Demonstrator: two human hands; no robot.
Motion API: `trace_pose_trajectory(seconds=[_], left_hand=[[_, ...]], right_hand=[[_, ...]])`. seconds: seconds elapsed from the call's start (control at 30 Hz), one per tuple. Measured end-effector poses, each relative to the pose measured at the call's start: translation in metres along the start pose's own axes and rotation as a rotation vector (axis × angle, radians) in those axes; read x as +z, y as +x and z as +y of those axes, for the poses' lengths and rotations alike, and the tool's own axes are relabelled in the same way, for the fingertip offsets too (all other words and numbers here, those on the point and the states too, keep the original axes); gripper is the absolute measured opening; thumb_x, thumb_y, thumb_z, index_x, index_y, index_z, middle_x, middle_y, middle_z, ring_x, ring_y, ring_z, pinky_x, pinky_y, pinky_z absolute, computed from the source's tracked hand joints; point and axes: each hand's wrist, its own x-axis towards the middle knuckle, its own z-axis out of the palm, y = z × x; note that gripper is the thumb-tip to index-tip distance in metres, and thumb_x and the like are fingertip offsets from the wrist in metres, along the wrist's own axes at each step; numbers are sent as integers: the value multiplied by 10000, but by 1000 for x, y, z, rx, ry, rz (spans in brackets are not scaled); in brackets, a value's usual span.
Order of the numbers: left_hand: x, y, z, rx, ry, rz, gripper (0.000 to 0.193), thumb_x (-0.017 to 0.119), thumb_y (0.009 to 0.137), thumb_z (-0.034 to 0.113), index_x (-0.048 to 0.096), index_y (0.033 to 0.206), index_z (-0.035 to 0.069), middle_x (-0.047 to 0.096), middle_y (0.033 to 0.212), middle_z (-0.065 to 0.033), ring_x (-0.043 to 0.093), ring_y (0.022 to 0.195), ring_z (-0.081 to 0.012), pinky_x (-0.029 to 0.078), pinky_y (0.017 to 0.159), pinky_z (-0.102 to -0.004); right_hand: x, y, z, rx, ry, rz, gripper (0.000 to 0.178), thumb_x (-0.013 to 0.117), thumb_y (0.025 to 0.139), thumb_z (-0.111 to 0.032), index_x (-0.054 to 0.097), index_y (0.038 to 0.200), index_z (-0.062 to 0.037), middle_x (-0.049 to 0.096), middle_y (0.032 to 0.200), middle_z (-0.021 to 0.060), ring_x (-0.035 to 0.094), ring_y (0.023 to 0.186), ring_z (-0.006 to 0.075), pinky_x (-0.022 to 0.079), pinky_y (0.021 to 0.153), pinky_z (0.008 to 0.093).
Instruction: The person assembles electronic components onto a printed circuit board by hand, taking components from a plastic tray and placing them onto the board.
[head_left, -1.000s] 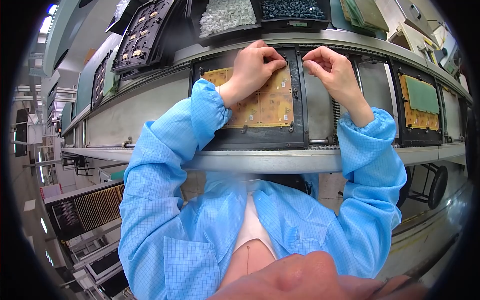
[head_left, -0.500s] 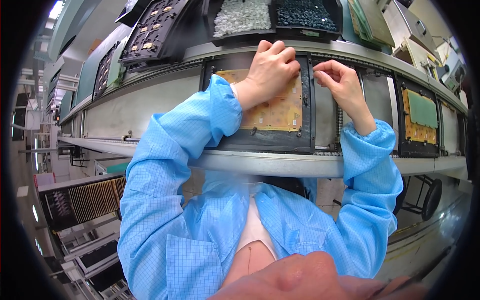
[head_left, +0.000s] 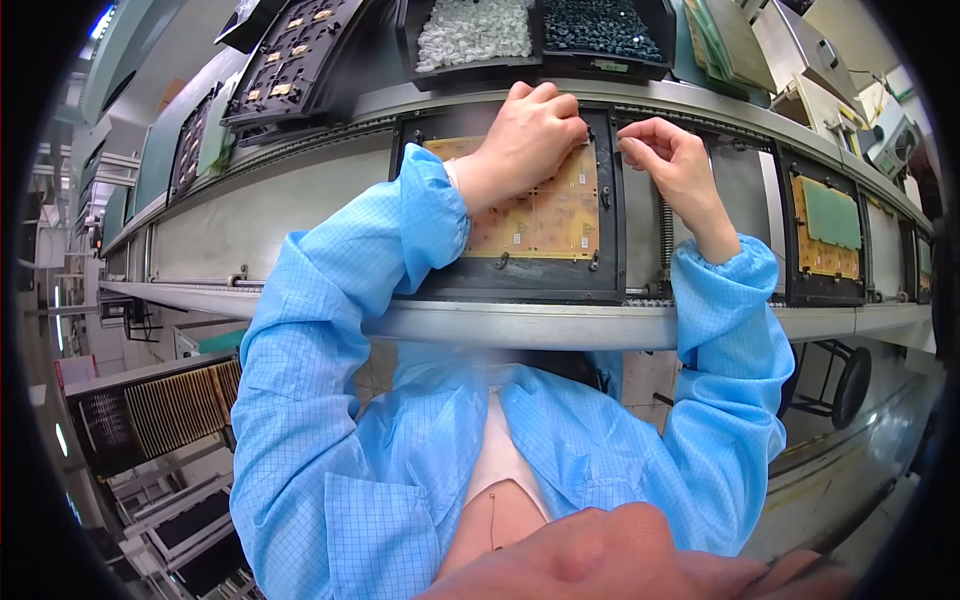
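A yellow-orange circuit board panel [head_left: 540, 222] lies in a black carrier frame [head_left: 450, 283], held at its edges by small dark clips. My left hand [head_left: 528, 140] is over the upper part of the board, fingers curled closed near its upper right corner; whatever is in them is hidden beneath the hand. Just right of the frame, my right hand [head_left: 682, 172] is raised with thumb and fingertips pinched together. Anything between those fingertips is too small to make out.
Beyond the rail stand a bin of white parts [head_left: 475, 35] and a bin of dark blue parts [head_left: 600, 30]. Black trays [head_left: 290, 65] are stacked at upper left. Along the conveyor to the right sits another carrier, its board [head_left: 800, 215] partly covered by a green sheet [head_left: 832, 217].
The whole view has shifted slightly, so the scene sits a little farther left. Both hands keep nearly the same pose and place relative to the board.
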Motion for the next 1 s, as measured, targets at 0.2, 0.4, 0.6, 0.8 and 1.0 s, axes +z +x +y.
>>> trace_pose_trajectory(seconds=[0.2,0.4,0.6,0.8,1.0], left_hand=[[-12,10,-5,62,251,166,50,655,731,147,667,773,123,619,872,-18,587,920,-213,433,821,-372],[-25,28,-93,-257,180,142,99,665,828,187,726,888,137,673,941,-50,618,959,-284,473,845,-419],[-18,47,-103,-270,-79,-49,171,696,844,273,753,936,141,710,958,-99,646,997,-330,510,859,-447],[-35,48,-104,-173,-122,-109,234,718,863,273,707,877,39,669,869,-133,635,894,-354,507,785,-422],[-58,29,-86,-110,-366,-98,176,728,869,201,677,898,35,674,834,-124,661,767,-279,520,686,-367]], right_hand=[[-8,-5,2,120,181,-28,213,652,952,-129,691,1113,5,681,914,10,613,826,73,508,779,228],[-11,-7,6,162,387,-49,248,631,972,-128,673,1175,9,658,939,9,590,810,69,504,767,217],[-20,-9,11,224,455,-17,305,672,952,-120,639,1222,18,685,979,56,657,849,104,566,800,249],[-23,-13,-3,269,413,-40,270,685,935,-91,665,1167,46,705,1040,107,701,889,149,601,832,274],[-19,-15,-15,235,206,-67,238,687,925,-68,692,1142,29,714,987,91,687,867,138,583,806,263]])
